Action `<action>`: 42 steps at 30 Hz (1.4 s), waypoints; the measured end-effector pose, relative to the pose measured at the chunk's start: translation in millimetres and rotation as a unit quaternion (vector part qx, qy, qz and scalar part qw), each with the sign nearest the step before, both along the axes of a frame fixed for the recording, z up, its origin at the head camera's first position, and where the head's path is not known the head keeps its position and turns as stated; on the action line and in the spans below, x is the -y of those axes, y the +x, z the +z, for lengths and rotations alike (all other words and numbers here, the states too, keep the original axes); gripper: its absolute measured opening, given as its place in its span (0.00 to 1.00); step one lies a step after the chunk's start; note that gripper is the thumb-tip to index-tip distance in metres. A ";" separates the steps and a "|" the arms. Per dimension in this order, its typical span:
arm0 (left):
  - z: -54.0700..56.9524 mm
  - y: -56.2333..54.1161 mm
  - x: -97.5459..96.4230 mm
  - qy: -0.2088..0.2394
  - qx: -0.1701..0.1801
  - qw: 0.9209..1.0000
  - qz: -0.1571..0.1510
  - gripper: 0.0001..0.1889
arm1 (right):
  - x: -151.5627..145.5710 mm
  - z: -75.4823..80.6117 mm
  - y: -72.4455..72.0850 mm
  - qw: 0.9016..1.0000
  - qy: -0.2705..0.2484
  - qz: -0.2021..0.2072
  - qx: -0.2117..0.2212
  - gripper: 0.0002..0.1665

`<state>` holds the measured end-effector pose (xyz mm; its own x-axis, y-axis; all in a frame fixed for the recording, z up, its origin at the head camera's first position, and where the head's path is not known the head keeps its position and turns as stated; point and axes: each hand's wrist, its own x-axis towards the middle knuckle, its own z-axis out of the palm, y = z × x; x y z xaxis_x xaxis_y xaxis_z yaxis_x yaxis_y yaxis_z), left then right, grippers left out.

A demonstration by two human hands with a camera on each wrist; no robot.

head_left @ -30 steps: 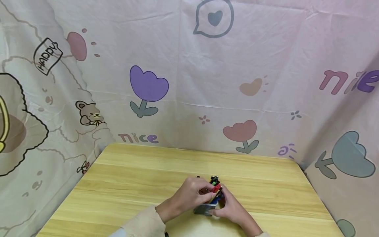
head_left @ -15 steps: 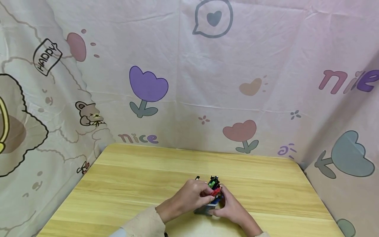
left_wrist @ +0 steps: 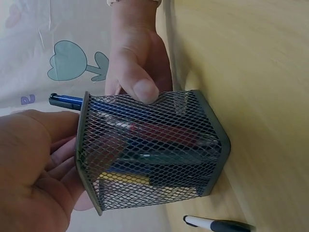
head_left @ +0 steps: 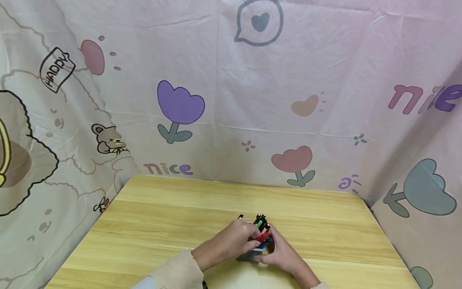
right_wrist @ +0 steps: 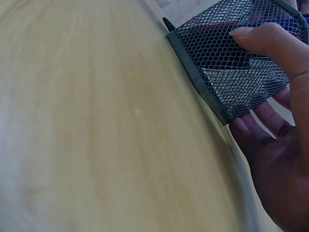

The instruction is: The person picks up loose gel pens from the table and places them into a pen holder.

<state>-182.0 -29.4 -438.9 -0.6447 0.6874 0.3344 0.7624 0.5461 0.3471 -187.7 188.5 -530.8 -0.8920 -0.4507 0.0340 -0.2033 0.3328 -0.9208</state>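
Observation:
A dark wire-mesh pen holder (left_wrist: 154,150) stands on the table, filled with pens. My right hand (head_left: 283,255) grips it from the right, the thumb on one mesh side and the fingers round another, as the right wrist view (right_wrist: 275,96) also shows. My left hand (head_left: 234,241) is at the holder's open top, its thumb and fingers about a red pen (head_left: 263,236) among the others. Its fingertips are partly hidden by the rim in the left wrist view. A green pen (head_left: 258,224) and several black-tipped ones stick out above. A blue pen (left_wrist: 67,101) pokes past the rim.
A white-and-black pen (left_wrist: 219,224) lies on the wooden table (head_left: 173,208) beside the holder. In the head view, a dark tip (head_left: 240,216) shows just beyond my left hand. Printed cloth (head_left: 223,100) hangs round the table's back and sides.
My left hand has sunk slightly, and the red pen with it, lower among the pens. More of the green and black pens shows. The right hand stays on the holder.

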 end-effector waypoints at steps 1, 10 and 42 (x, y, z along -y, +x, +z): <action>0.9 -0.1 -0.7 -0.008 0.002 1.000 0.003 0.04 | 0.0 0.5 -0.1 1.000 0.002 -0.001 0.002 0.47; 7.3 -2.5 -6.3 -0.064 0.040 0.997 0.022 0.05 | 0.7 1.5 1.0 1.000 0.014 -0.008 -0.001 0.41; -5.4 -41.6 29.0 0.100 0.037 0.981 0.161 0.18 | 1.5 0.7 -0.3 1.000 -0.018 -0.001 0.025 0.53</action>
